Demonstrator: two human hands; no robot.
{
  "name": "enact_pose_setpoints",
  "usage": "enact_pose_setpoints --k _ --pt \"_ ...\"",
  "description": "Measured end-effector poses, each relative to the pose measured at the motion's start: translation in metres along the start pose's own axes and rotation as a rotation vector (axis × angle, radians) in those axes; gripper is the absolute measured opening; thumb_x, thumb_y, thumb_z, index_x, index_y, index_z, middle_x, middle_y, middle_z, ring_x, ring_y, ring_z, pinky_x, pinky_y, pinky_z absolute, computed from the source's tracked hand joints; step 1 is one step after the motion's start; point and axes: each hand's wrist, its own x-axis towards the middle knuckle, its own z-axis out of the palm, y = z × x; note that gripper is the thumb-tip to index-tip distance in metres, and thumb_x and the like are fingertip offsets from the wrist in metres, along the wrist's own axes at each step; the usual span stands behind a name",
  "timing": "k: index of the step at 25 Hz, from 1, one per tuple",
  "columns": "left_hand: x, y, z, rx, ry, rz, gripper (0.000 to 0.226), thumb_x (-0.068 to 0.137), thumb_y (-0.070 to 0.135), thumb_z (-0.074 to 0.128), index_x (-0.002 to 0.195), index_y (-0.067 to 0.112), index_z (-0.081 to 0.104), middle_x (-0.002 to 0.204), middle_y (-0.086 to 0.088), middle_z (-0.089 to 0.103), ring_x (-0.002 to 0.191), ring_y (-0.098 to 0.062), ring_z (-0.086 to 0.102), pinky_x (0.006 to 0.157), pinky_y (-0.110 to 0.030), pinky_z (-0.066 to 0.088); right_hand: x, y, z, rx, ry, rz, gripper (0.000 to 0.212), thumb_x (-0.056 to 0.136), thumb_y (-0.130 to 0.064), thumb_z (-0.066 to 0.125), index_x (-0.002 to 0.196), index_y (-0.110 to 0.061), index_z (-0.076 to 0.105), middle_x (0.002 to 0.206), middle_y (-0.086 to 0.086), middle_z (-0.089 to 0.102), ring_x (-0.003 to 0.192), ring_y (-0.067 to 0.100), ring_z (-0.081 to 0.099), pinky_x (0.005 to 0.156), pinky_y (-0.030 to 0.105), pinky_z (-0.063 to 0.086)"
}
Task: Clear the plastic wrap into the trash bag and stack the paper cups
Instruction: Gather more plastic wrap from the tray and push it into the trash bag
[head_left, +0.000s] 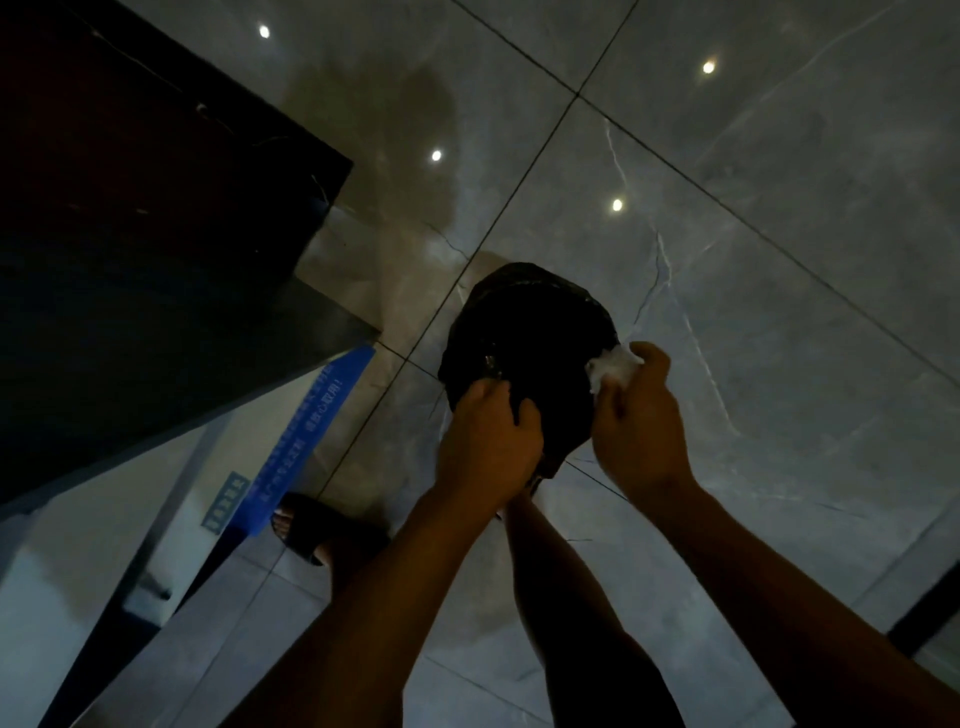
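Over the floor (753, 260) we hold the black bag (524, 338), its length running away from us, its mouth hidden behind our hands. Our left hand (488, 441) grips its near edge; our right hand (641, 410) pinches the crumpled white wrap (608, 366) beside it.

Looking down at a shiny gray tile floor (753, 270) with little light spots on it. Left hand (488, 441) gripping the edge of a black trash bag (524, 332), right hand (641, 421) pinching a white wad of plastic wrap (610, 366) right beside it. Dark counter (135, 249) at the left, a blue sign (311, 410) under it, a foot in a black sandal (306, 525) near the bottom.
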Motion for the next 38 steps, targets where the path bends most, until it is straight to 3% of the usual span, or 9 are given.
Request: enact_pose_setpoints --k 2,5,9,14,17,20,27,32,38 --pt "0.007 -0.019 0.001 0.367 0.020 0.063 0.050 0.101 0.033 0.045 0.147 0.015 0.039 0.156 -0.010 0.028 0.144 -0.028 0.030 0.114 -0.047 0.037 0.013 0.009 -0.001 -0.091 -0.063 0.049 0.041 0.103 -0.016 0.049 0.140 -0.006 0.036 0.116 0.024 0.066 0.096 0.036 0.069 0.075 0.043 0.059" --pt "0.013 -0.046 -0.003 0.587 -0.143 0.135 0.070 0.100 0.036 0.046 0.158 0.013 0.015 0.166 -0.010 0.003 0.152 -0.028 0.003 0.123 -0.048 0.019 0.026 0.012 0.004 -0.192 -0.162 0.083 0.038 0.100 -0.017 0.055 0.135 -0.006 0.045 0.126 0.022 0.061 0.111 0.035 0.064 0.092 0.047 0.057" --pt "0.031 -0.063 -0.009 0.707 -0.333 0.167 0.072 0.100 0.038 0.044 0.158 0.012 0.011 0.166 -0.009 0.000 0.153 -0.027 0.002 0.123 -0.049 0.015 0.030 0.014 0.025 -0.114 -0.106 0.079 0.041 0.096 -0.023 0.064 0.134 -0.014 0.052 0.133 0.015 0.051 0.117 0.031 0.059 0.097 0.044 0.056" --pt "0.040 -0.072 -0.011 0.763 -0.379 0.168 0.069 0.101 0.040 0.042 0.158 0.014 0.013 0.166 -0.008 0.002 0.153 -0.026 0.005 0.122 -0.050 0.013 0.032 0.016 0.045 -0.004 -0.049 0.130 0.045 0.089 -0.022 0.073 0.129 -0.014 0.054 0.105 -0.003 0.056 0.103 0.020 0.061 0.082 0.029 0.051" --pt "0.038 -0.071 -0.010 0.780 -0.414 0.153 0.074 0.099 0.043 0.044 0.158 0.015 0.010 0.166 -0.008 0.001 0.153 -0.027 0.004 0.123 -0.051 0.014 0.037 0.013 0.050 -0.027 -0.054 0.158 0.049 0.088 -0.021 0.075 0.130 -0.012 0.052 0.114 0.004 0.060 0.112 0.025 0.062 0.092 0.036 0.055" --pt "0.035 -0.071 -0.010 0.770 -0.372 0.179 0.069 0.100 0.039 0.045 0.157 0.013 0.015 0.166 -0.009 0.004 0.152 -0.028 0.006 0.122 -0.051 0.016 0.041 0.009 0.052 -0.164 -0.039 0.144 0.055 0.087 -0.033 0.074 0.131 -0.012 0.050 0.124 0.013 0.059 0.122 0.035 0.055 0.099 0.051 0.052" --pt "0.011 -0.085 -0.040 0.756 -0.270 0.158 0.050 0.100 0.031 0.045 0.146 0.013 0.039 0.155 -0.013 0.032 0.141 -0.029 0.033 0.113 -0.046 0.033 0.016 -0.008 0.046 -0.366 -0.072 0.141 0.051 0.091 -0.036 0.061 0.134 -0.013 0.049 0.129 0.020 0.056 0.125 0.041 0.050 0.100 0.055 0.050" --pt "-0.030 -0.102 -0.075 0.684 -0.249 0.069 0.034 0.102 0.029 0.043 0.131 0.014 0.052 0.129 -0.010 0.057 0.115 -0.025 0.057 0.093 -0.035 0.045 -0.041 -0.017 0.037 -0.402 -0.159 0.103 0.044 0.092 -0.034 0.057 0.130 -0.013 0.048 0.111 0.018 0.064 0.103 0.037 0.063 0.086 0.050 0.058" --pt "-0.124 -0.127 -0.120 0.619 -0.225 -0.019 0.025 0.102 0.029 0.048 0.119 0.016 0.060 0.116 -0.007 0.066 0.099 -0.020 0.062 0.084 -0.032 0.050 -0.134 -0.044 0.015 -0.415 -0.194 0.104 0.040 0.097 -0.034 0.056 0.131 -0.014 0.051 0.104 0.009 0.065 0.078 0.015 0.053 0.064 0.026 0.043"
